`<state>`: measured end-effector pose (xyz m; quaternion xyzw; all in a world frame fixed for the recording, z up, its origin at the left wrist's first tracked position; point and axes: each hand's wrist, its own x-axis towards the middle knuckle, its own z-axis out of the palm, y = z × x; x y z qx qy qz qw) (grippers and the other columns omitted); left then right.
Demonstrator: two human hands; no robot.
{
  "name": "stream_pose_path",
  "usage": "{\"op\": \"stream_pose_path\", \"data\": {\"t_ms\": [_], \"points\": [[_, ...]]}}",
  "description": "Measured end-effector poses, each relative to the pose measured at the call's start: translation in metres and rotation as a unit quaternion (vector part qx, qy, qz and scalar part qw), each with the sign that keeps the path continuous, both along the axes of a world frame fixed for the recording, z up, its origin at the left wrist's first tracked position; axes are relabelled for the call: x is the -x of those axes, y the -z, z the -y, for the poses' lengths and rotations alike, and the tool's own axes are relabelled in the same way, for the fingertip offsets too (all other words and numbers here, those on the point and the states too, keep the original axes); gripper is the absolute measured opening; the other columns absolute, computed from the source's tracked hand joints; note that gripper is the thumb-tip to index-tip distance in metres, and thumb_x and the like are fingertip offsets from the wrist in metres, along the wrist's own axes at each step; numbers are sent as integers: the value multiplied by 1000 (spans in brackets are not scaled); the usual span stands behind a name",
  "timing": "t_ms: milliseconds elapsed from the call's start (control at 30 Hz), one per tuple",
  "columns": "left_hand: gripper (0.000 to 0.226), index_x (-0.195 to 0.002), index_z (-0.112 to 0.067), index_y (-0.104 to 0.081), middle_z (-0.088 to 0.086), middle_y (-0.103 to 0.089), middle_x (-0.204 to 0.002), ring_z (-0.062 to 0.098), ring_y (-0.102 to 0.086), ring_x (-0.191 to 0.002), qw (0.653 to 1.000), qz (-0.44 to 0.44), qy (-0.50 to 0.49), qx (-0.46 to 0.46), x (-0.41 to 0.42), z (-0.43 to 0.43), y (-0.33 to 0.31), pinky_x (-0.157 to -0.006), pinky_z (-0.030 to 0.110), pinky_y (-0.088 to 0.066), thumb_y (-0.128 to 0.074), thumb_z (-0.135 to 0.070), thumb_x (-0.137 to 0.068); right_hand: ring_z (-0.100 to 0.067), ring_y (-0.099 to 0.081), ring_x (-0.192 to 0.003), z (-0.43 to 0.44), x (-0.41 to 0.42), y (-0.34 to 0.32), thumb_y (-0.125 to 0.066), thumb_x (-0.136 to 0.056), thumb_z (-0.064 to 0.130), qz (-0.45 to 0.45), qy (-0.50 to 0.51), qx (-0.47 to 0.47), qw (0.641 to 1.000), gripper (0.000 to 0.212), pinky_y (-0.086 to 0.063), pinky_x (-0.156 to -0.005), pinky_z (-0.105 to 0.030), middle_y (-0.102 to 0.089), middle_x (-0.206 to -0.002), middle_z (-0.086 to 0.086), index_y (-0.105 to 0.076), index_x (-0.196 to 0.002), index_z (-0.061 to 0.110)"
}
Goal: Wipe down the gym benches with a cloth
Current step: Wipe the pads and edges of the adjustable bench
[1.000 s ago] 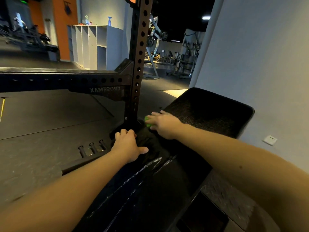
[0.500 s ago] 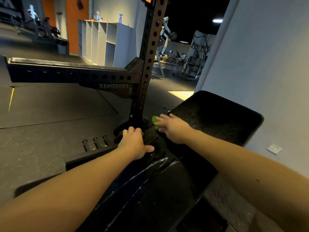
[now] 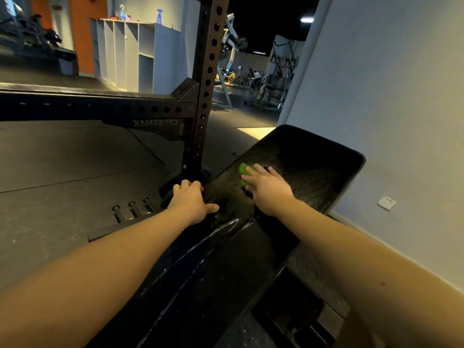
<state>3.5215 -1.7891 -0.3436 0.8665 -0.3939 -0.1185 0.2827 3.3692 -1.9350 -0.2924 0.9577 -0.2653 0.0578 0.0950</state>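
Note:
A black padded gym bench [image 3: 313, 169] runs from the bottom of the view up to the right, its far pad textured. My right hand [image 3: 266, 188] presses a bright green cloth [image 3: 243, 172] flat on the near part of that far pad; only the cloth's left edge shows past my fingers. My left hand [image 3: 192, 200] grips the bench's left edge at the seam between the two pads, fingers curled over the side and thumb lying on top.
A dark perforated rack upright [image 3: 207, 79] stands just left of the bench, with a horizontal arm [image 3: 88, 106] reaching left. Three pegs [image 3: 133, 209] stick up from the floor frame. A grey wall [image 3: 401, 109] with a socket [image 3: 386, 203] runs along the right. Shelving [image 3: 135, 54] stands far back.
My right hand has slid the green cloth a little farther up and right onto the far pad. My left hand stays gripping the bench edge.

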Motion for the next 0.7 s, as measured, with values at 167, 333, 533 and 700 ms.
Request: {"op": "stream_pose_path", "data": {"t_ms": [167,333,533,700], "points": [[68,-145,-19,-46,9,-39,-145,32,-29,-139,999,20,16,26,6,-2,-1,-110,48,-41,-75,-44,-89,-19,-5,-157,-15,17,1,-40,-108,27,61,74,31,995,49,-2,-127,-43,-20,-168,2,-35,-156,24],[42,-139,-23,-59,5,-45,-143,29,-32,-136,991,70,68,88,24,3,-4,-109,43,-40,-65,-25,-97,-16,-4,-157,-71,43,36,-39,-109,28,30,-6,1,1000,48,2,-126,-37,-19,-169,3,-37,-157,25],[49,-143,-22,-55,2,-40,-145,26,-28,-138,989,38,121,80,48,11,-6,-113,46,-38,-60,-29,-96,-12,-4,-157,-29,91,7,-40,-109,29,78,87,11,993,48,1,-126,-38,-19,-168,9,-37,-156,28],[51,-144,-25,-56,-4,-40,-141,22,-30,-133,985,60,142,76,38,8,0,-109,44,-41,-53,-21,-93,-20,-13,-156,-54,80,29,-45,-106,25,156,97,17,983,44,-3,-127,-41,-31,-165,1,-49,-150,20]]}}
